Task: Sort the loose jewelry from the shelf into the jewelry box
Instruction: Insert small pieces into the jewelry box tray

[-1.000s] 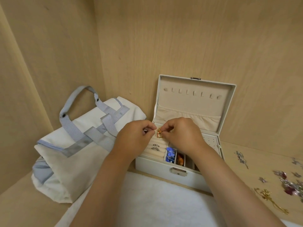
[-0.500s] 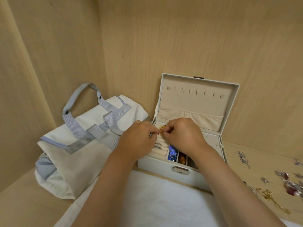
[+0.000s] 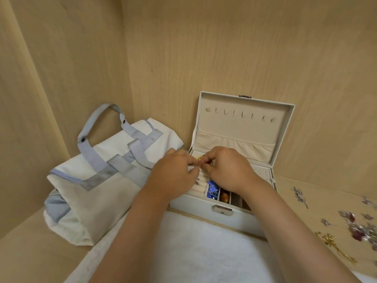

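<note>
No writing, label, brand, number or sign can be read anywhere: the white hinged jewelry box with beige lining [image 3: 189,207], its small silver metal clasp [image 3: 222,210] on the front wall, and the cream canvas bag with grey-blue straps [image 3: 102,193] all show plain, unmarked surfaces

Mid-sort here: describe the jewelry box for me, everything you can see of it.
The jewelry box is white, leather-like outside, beige velvet-like inside, and stands on the wooden shelf. Its lid stands open, upright, with a row of hooks and a gathered pocket. A metal latch sits on the front wall. The tray has ring rolls and small compartments holding a blue piece and an amber piece. The left hand and right hand pinch a gold piece over the rolls.
</note>
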Demonstrator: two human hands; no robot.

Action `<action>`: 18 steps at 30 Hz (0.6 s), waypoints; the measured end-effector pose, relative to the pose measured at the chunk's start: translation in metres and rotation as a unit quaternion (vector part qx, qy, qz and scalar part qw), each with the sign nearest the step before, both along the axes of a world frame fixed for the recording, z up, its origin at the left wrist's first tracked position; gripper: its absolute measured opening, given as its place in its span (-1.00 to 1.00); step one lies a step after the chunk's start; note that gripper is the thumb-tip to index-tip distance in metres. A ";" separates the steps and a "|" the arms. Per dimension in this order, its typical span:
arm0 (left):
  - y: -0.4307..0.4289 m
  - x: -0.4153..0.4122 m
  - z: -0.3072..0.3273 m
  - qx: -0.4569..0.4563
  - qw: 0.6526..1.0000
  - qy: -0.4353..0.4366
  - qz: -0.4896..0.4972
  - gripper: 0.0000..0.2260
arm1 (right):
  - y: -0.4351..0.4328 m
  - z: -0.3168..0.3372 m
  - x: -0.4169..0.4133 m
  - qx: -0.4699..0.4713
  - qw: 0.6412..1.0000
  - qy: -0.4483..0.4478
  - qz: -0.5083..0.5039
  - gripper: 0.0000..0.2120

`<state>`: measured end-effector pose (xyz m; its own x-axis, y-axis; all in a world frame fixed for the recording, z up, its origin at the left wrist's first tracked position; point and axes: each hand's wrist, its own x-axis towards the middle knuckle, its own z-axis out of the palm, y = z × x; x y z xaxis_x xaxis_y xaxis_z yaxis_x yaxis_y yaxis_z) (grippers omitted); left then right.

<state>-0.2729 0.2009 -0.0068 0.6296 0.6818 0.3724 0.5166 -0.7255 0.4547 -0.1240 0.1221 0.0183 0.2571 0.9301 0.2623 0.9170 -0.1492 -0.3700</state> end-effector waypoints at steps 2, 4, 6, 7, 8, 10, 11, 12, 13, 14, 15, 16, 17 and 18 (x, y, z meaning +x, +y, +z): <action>-0.003 0.001 0.003 0.022 0.999 -0.036 0.015 -0.74 | -0.006 0.006 0.003 0.024 0.999 0.024 0.001 -0.85; -0.010 0.003 0.008 0.046 0.996 -0.075 0.015 -0.77 | -0.017 0.015 0.010 0.052 0.998 0.042 0.000 -0.86; -0.021 0.008 0.013 0.050 0.994 -0.094 -0.006 -0.80 | -0.033 0.025 0.023 0.068 0.996 0.055 -0.003 -0.87; -0.028 0.011 0.015 0.043 0.994 -0.102 -0.023 -0.81 | -0.043 0.029 0.030 0.076 0.995 0.061 -0.007 -0.88; -0.036 0.014 0.016 0.036 0.992 -0.115 -0.042 -0.81 | -0.055 0.033 0.038 0.085 0.994 0.064 -0.013 -0.88; -0.054 0.025 0.020 0.021 0.987 -0.138 -0.082 -0.83 | -0.080 0.038 0.055 0.101 0.992 0.072 -0.029 -0.87; -0.064 0.033 0.023 0.012 0.985 -0.138 -0.101 -0.85 | -0.093 0.039 0.064 0.105 0.991 0.077 -0.035 -0.86; -0.075 0.042 0.026 0.006 0.985 -0.128 -0.117 -0.87 | -0.106 0.039 0.072 0.104 0.991 0.080 -0.040 -0.86; -0.085 0.052 0.029 0.006 0.985 -0.112 -0.132 -0.88 | -0.119 0.038 0.080 0.092 0.991 0.081 -0.044 -0.86; -0.094 0.063 0.032 0.012 0.985 -0.093 -0.147 -0.89 | -0.130 0.037 0.087 0.071 0.993 0.082 -0.046 -0.87; -0.104 0.074 0.034 0.020 0.984 -0.074 -0.164 -0.90 | -0.140 0.035 0.094 0.041 0.995 0.078 -0.046 -0.88; -0.112 0.085 0.034 0.028 0.981 -0.056 -0.181 -0.90 | -0.150 0.032 0.101 0.008 0.997 0.070 -0.043 -0.88; -0.119 0.095 0.034 0.034 0.979 -0.040 -0.198 -0.89 | -0.159 0.029 0.105 -0.027 0.997 0.061 -0.040 -0.86; -0.126 0.105 0.032 0.038 0.976 -0.023 -0.211 -0.88 | -0.166 0.025 0.110 -0.059 0.996 0.054 -0.038 -0.85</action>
